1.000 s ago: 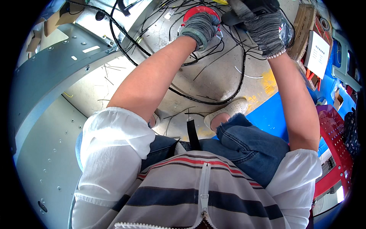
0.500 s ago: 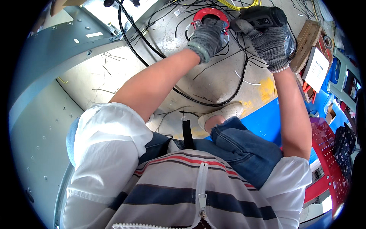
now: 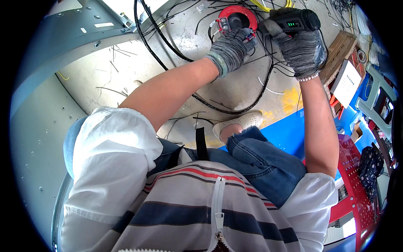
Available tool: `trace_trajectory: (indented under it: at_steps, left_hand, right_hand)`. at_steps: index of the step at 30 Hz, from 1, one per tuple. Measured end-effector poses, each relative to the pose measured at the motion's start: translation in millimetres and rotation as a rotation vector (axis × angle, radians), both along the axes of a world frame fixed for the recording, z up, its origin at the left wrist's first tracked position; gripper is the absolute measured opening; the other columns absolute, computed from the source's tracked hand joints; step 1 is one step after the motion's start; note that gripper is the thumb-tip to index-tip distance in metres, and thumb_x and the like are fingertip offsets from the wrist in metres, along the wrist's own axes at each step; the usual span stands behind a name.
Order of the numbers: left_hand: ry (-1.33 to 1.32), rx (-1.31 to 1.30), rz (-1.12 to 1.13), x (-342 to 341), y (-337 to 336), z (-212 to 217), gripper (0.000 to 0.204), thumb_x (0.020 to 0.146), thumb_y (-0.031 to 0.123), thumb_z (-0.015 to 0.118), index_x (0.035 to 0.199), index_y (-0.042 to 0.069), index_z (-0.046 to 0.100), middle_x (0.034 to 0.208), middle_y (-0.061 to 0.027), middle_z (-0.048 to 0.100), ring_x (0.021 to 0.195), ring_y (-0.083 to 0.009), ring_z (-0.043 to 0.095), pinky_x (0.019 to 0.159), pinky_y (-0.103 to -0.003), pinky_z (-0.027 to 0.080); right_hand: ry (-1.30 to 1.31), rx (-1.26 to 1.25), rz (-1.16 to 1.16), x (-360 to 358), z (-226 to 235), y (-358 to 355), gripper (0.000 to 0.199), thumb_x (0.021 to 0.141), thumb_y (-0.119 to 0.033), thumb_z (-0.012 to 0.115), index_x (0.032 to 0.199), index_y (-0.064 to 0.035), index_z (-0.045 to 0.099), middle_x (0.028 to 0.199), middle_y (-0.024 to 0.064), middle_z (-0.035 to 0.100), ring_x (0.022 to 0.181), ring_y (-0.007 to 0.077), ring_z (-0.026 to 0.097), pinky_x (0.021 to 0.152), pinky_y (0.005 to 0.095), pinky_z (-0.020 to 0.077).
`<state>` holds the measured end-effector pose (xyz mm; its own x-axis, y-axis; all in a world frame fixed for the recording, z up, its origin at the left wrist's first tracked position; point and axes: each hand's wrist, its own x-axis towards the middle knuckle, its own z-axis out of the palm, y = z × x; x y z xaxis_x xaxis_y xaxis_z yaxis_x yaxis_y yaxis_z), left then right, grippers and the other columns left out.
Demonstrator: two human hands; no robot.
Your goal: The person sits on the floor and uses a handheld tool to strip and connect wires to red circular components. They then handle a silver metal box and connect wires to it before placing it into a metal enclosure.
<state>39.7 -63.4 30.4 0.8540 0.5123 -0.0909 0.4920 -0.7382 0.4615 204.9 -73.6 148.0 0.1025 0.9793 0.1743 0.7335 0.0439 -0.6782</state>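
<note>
Concrete floor [image 3: 235,90] strewn with black cables [image 3: 168,42].
Gloved left hand [image 3: 231,48] grips a red ring [image 3: 237,19]; right hand [image 3: 300,44] clamps a black power tool [image 3: 294,21].

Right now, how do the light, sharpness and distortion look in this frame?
Head view: bright, even light with no hard glare; the gloved left hand and right hand on the dark power tool are sharp; the grey metal panel bows toward the black fisheye rim.

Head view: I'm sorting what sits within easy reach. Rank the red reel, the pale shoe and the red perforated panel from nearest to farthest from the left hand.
From the left hand:
1. Red reel, touching it, just above.
2. Pale shoe, lower middle.
3. Red perforated panel, far right, lowest.
</note>
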Motion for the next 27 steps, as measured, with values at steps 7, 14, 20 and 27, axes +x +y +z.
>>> trace_trajectory:
  at_steps: [7,14,20,27]
  left_hand:
    - [0.03,0.072,0.006,-1.3,-2.5,-4.2,0.05,0.078,0.031,0.057,0.125,0.016,0.049,0.134,-0.0187,0.034,0.122,-0.0343,0.037,0.099,-0.044,0.034]
    - [-0.012,0.016,-0.005,-3.1,-1.2,-1.5,0.05,0.078,0.029,0.057,0.126,0.016,0.048,0.135,-0.0194,0.033,0.123,-0.0352,0.036,0.1,-0.044,0.033]
    - [0.014,0.034,-0.007,-2.7,-2.0,-1.8,0.053,0.079,0.029,0.056,0.129,0.017,0.044,0.136,-0.0192,0.033,0.122,-0.0356,0.036,0.099,-0.044,0.034]
    - [0.055,0.109,0.0,-0.4,-4.7,-10.7,0.058,0.077,0.032,0.058,0.131,0.021,0.041,0.137,-0.0141,0.031,0.122,-0.0317,0.037,0.103,-0.042,0.03]
  right_hand:
    - [-0.085,0.003,-0.023,-0.6,-0.8,-2.6,0.024,0.07,-0.021,0.076,0.086,-0.0066,0.066,0.081,0.0059,0.067,0.073,0.0157,0.065,0.066,0.0274,0.0519]
    - [-0.039,0.011,-0.037,-2.3,-4.7,-4.0,0.022,0.071,-0.022,0.075,0.086,-0.0076,0.067,0.078,0.0057,0.067,0.072,0.017,0.066,0.066,0.0279,0.0521]
    - [-0.212,0.003,-0.031,-7.2,3.3,-4.9,0.024,0.071,-0.022,0.075,0.087,-0.0069,0.066,0.079,0.0062,0.067,0.072,0.0161,0.065,0.066,0.0279,0.0523]
    - [-0.03,-0.033,-0.004,-10.4,-4.0,-6.4,0.024,0.071,-0.02,0.075,0.087,-0.0055,0.065,0.079,0.0063,0.067,0.07,0.0154,0.064,0.066,0.0271,0.0516]
